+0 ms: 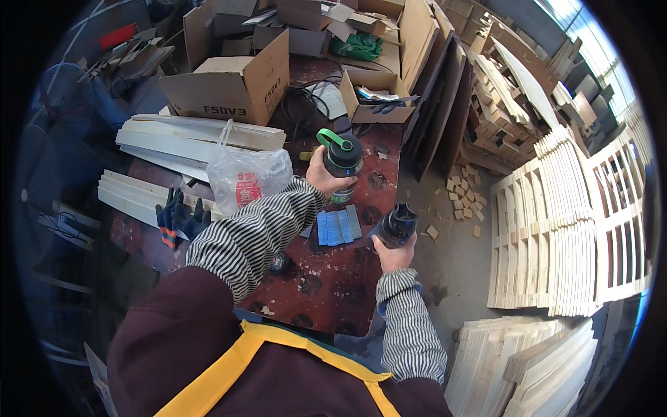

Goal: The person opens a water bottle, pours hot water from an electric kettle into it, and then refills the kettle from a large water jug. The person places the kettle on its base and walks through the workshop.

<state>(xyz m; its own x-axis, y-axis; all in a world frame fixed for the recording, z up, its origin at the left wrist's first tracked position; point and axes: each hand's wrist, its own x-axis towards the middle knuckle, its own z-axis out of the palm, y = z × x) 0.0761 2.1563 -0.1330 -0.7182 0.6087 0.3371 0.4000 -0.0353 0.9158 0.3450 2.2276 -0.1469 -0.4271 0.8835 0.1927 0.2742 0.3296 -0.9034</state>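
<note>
My left hand [324, 174] is wrapped round a water bottle [343, 158] with a black lid and a bright green carry loop, above the red table [306, 292]. Near the table's right edge, my right hand [396, 256] grips a dark, roughly cylindrical object [399, 224] with an uneven top; its exact kind is unclear. Between and below the hands lie blue and grey strips [338, 226], side by side on the tabletop. A small black round thing [280, 263] sits beside my left forearm, partly hidden by the striped sleeve.
Left of my arm are a clear plastic bag [249, 170], dark work gloves [182, 217] and pale wooden slats [201, 132]. Cardboard boxes [222, 87] crowd the far side. Wood offcuts [467, 194] litter the floor at right, near stacked pallet frames [535, 229] and boards [514, 368].
</note>
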